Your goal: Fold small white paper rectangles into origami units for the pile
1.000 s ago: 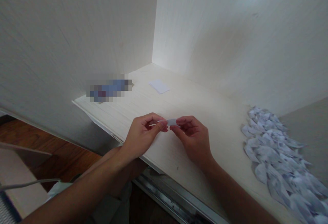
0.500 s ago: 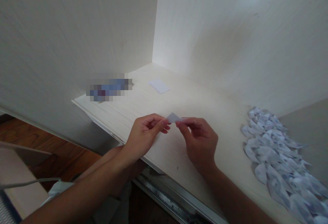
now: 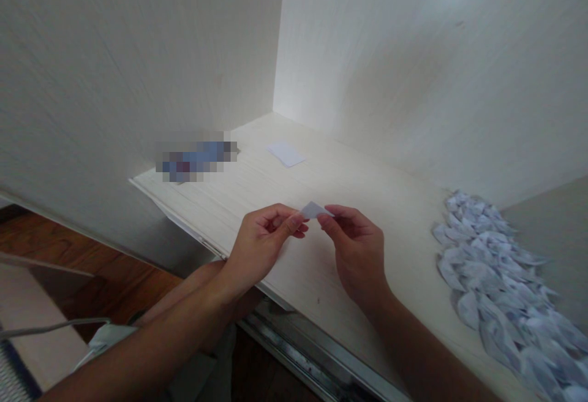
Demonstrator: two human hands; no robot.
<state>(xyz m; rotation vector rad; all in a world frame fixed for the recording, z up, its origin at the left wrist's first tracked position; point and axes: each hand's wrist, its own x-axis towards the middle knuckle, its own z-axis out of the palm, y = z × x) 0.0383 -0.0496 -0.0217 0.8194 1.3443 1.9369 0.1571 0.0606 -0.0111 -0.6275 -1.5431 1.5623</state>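
Between my two hands is a small piece of folded white paper (image 3: 313,209), its visible part coming to a point at the top. My left hand (image 3: 266,230) pinches its left end between thumb and fingers. The right end sits between the thumb and fingers of my right hand (image 3: 358,236). Both hands are above the white desktop (image 3: 367,187). Beyond them a flat stack of white paper (image 3: 285,154) lies on the surface, apart from either hand.
A large pile of folded white paper pieces (image 3: 496,279) spreads along the right side. At the back left lies a blurred-out blue item (image 3: 197,160). White panels (image 3: 206,53) rise behind the desktop. A metal drawer rail (image 3: 303,359) runs below its front edge.
The fingers of my right hand have shifted slightly on the paper's right end, and that hand has turned a little. My left hand keeps its pinch almost unmoved.
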